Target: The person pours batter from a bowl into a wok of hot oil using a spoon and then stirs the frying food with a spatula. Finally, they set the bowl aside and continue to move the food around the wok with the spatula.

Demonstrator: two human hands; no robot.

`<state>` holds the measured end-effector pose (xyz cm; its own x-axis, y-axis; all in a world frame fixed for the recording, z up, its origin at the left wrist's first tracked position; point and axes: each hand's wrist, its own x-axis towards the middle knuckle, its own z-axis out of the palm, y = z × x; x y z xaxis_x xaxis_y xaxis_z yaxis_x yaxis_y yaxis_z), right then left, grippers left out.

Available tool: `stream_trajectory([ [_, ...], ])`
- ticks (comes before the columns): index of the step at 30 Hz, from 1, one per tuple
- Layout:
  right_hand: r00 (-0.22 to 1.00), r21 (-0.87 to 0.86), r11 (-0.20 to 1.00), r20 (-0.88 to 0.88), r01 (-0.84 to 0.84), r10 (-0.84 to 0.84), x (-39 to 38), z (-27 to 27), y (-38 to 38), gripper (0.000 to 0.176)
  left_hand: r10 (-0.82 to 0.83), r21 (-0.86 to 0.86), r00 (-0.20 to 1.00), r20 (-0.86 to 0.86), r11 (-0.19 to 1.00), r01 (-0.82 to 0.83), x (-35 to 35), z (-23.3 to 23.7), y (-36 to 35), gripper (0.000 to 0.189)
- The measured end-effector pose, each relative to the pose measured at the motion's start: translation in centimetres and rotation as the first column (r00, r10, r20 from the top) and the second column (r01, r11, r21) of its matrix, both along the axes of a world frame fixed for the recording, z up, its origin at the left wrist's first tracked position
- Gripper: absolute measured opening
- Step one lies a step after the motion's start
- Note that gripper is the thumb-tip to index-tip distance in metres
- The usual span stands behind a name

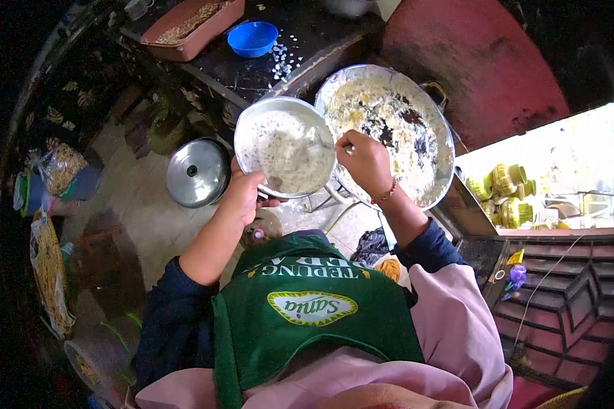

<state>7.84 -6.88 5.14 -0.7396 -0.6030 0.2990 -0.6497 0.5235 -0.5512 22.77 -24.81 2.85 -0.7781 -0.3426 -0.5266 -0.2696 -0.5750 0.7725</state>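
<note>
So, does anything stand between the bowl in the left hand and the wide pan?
Only the right hand, at the right rim of the bowl and in front of the wide pan. Farther up in the view, nothing visible stands between bowl and pan.

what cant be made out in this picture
In the head view:
Shiny thing in the right hand: mostly covered by that hand.
Left hand: grip partly hidden by the bowl.
Bowl's inside bottom: hidden under pale mix.
Grey pot: cut off by the top edge.
</note>
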Motion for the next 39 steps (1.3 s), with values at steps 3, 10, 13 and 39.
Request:
stream_trajectory([
  [3,0.943,0.009,0.996,-0.322,0.087,-0.079,-0.8,-1.6,-1.9,0.005,-0.033,-0.001,0.999,0.026,0.999,0.033,-0.2,-0.2,-0.5,0.052],
  [10,0.986,-0.038,0.994,0.139,0.099,-0.093,-1.1,-3.3,-1.8,0.009,-0.041,0.021,0.999,0.031,0.999,0.04,0.1,-0.7,-1.4,0.055],
  [13,0.943,-0.067,0.989,0.316,0.134,-0.107,-1.3,-2.2,-0.8,0.012,-0.096,0.095,0.995,0.011,0.991,0.094,0.5,-2.4,-2.5,0.058],
  [39,0.949,0.423,0.853,-0.213,0.305,-0.233,2.4,-7.8,0.6,0.013,-0.115,0.029,0.992,0.056,0.993,0.114,3.5,-3.4,-4.0,0.052],
])
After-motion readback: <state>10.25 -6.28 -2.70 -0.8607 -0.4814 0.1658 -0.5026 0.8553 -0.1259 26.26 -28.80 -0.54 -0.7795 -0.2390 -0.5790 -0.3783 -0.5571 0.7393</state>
